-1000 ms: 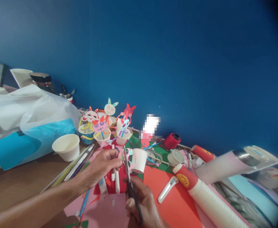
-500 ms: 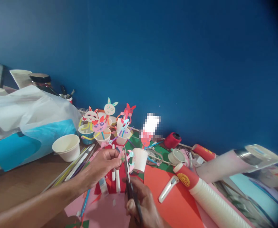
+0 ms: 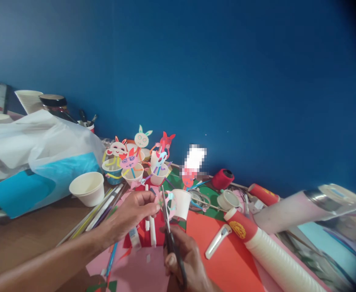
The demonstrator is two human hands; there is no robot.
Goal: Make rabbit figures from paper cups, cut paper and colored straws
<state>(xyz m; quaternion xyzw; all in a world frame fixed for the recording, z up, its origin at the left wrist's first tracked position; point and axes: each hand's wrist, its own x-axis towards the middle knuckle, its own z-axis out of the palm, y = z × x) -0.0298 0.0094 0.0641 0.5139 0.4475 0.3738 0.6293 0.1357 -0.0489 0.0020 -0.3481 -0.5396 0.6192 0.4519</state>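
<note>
My left hand pinches a small pink paper cutout with a green mark, between thumb and fingertips. My right hand grips black-handled scissors, their blades pointing up and away from me beside the cutout. Whether the blades touch the paper I cannot tell. Just behind them stands a white paper cup, with a pink and mint paper piece against its left side. Beyond my left hand, paper animal figures such as a pink face with a red crown stand in paper cups.
A white utility knife lies on orange paper at right. Long stacks of cups lie beside it. At left are an upright paper bowl, plastic-wrapped blue sheets and several pens. A blue wall rises behind.
The whole view has shifted slightly, so things appear a little farther right. Both hands keep their holds, with the scissors still close to the cutout.
</note>
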